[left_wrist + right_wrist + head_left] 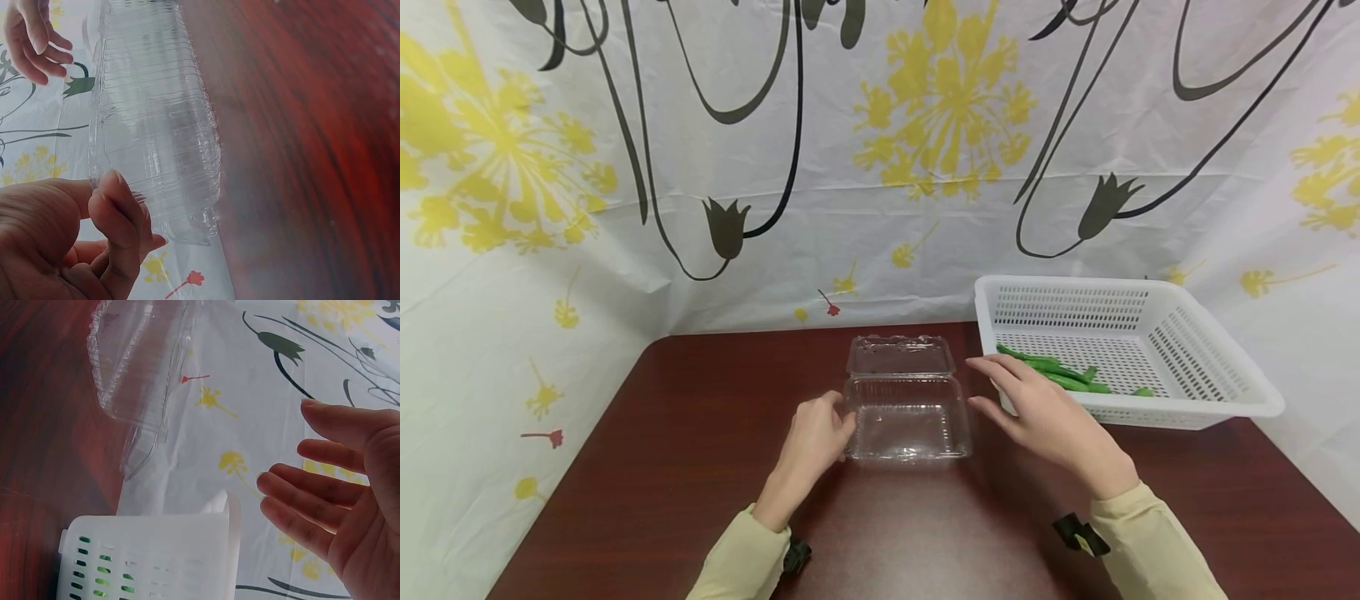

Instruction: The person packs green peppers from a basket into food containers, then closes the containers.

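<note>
A clear plastic clamshell box (908, 454) sits on the table with its lid (901, 357) folded back toward the wall. My left hand (815, 435) is at the box's left side. In the left wrist view, that hand's thumb and fingers (119, 206) pinch the box's rim. My right hand (1051, 417) hovers between the box and a white basket (1213, 407), fingers spread and holding nothing. Inside the basket lie several green chili peppers (1060, 372), partly hidden behind the basket's near rim and the right hand.
The dark red wooden table (715, 417) ends at a white sheet (820, 167) printed with yellow and dark flowers, which hangs behind and along both sides. The perforated basket stands at the back right, near the sheet.
</note>
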### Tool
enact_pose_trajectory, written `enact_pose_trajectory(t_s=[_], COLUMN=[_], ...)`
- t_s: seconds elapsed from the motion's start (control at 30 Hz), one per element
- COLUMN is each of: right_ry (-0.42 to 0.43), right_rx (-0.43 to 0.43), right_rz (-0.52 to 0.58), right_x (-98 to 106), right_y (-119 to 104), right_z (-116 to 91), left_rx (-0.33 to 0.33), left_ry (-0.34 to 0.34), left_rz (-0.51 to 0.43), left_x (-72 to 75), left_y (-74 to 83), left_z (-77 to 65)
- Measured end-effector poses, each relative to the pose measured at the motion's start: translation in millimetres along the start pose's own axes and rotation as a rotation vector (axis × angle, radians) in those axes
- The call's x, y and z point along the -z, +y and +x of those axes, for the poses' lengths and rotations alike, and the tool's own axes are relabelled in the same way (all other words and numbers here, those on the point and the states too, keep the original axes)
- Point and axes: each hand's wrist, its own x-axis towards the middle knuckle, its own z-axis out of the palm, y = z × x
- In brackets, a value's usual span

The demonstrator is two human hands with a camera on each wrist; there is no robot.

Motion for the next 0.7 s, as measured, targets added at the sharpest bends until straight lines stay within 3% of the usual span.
enact_pose_trajectory(t_s=[0.23,0.7], right_ry=[-0.035,-0.023], right_rx=[-0.08,-0.077], right_rz=[0.004,0.003], right_x=[3.9,5.8], right_y=[3.9,10.2], right_z=[-3.2,-3.8], left_rx=[0.002,0.002], left_ry=[0.0,-0.002], left_rz=[-0.001,-0.002], left_x=[0.1,0.7], left_y=[0.1,0.6], left_z=[-0.2,-0.6])
